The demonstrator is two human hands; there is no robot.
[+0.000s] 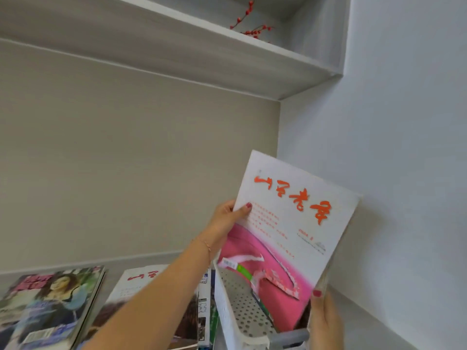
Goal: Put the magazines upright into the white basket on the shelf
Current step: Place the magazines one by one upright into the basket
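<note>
A white and pink magazine [290, 231] with red lettering stands tilted, its lower end down inside the white perforated basket [235, 306] on the shelf. My left hand [227, 223] grips its left edge, thumb on the cover. My right hand [324, 317] holds its lower right corner at the basket's right side. Another magazine with a similar white cover [141, 284] lies flat just left of the basket, partly under my left forearm. Farther left lies a stack with a colourful cover showing a person [50, 306].
The basket stands in the shelf's right corner against the white side wall [404, 173]. An upper shelf board [227, 54] overhangs, with a red berry sprig [250, 24] on it. A few magazine spines [206, 306] stand between the flat magazine and the basket.
</note>
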